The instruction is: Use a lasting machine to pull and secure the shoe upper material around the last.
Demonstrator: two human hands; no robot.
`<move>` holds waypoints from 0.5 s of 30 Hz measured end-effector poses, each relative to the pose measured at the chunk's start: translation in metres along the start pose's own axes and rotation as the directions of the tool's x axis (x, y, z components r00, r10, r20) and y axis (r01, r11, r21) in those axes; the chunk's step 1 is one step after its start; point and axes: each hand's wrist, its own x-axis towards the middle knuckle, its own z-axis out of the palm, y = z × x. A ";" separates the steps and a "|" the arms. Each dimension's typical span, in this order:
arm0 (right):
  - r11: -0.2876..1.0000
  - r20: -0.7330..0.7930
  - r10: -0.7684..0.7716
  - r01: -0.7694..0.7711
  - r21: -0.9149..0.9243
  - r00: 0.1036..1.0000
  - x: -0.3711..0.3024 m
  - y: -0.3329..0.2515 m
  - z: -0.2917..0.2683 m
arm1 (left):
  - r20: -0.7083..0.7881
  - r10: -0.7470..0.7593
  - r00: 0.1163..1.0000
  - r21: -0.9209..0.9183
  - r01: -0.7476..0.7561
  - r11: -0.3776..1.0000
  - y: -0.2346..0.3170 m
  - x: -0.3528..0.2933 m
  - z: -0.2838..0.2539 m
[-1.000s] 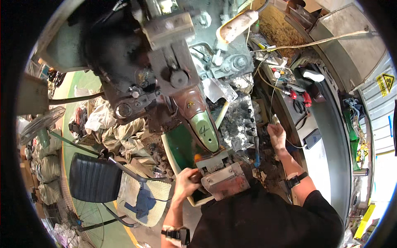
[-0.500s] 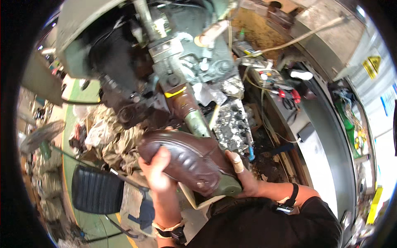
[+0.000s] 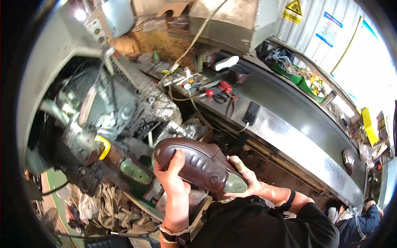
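In your hands: you're holding a dark brown leather shoe upper (image 3: 196, 165) on a green last (image 3: 235, 184), right in front of your chest.
Left hand: your left hand (image 3: 174, 175) is closing around the rounded end, its thumb pressing on the ridged leather.
Right hand: your right hand (image 3: 247, 175) is cupping the other end, where the last is showing bare; one finger is wearing a pale wrap.
Machine: over on your left, the shoe machine (image 3: 124, 118) is carrying a second green last (image 3: 135, 171), a yellow strip (image 3: 103, 148) sitting behind it.
Steel bench: along the near edge of the steel bench (image 3: 285, 138) a phone (image 3: 251, 113) is lying on its cable, with black scissors (image 3: 221, 98) resting farther left; a brown shoe (image 3: 348, 161) is sitting toward the right end.
Lower right: a co-worker (image 3: 359, 225) is showing beyond your shoulder.
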 end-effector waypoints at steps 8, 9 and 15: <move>0.773 -0.411 0.563 -0.281 0.569 0.718 -0.037 0.009 -0.097 | 0.020 -0.511 0.859 -0.077 0.511 0.856 -0.160 0.035 0.039; 0.642 -0.420 0.713 -0.282 0.713 0.561 -0.040 0.013 -0.116 | -0.022 -0.595 0.804 0.011 0.595 0.804 -0.180 0.037 0.044; 0.381 -0.381 0.923 -0.215 0.899 0.043 -0.146 0.107 -0.293 | 0.064 -0.583 0.810 0.433 0.504 0.747 -0.281 0.018 0.072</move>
